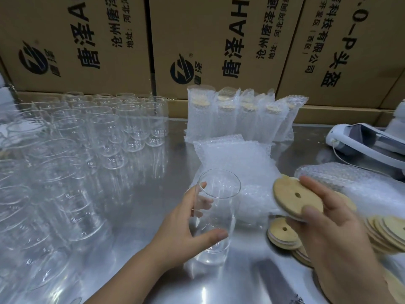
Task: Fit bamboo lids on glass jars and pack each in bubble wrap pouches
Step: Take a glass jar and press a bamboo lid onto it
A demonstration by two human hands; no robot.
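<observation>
Right hand (pixel 333 224), fingers and thumb pinching bamboo lid (pixel 295 197) by its rim, tilted; left hand (pixel 186 224), fingers curled round upright glass jar (pixel 213 216), lid just right of jar mouth, apart; spare lids (pixel 285 234) beneath right fingers.

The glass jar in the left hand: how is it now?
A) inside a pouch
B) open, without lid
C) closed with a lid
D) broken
B: the glass jar has a bare rim in the left hand, while the right hand holds the bamboo lid apart from it.

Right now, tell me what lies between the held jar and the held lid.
Head view: only flat bubble wrap pouches on the table.
</observation>
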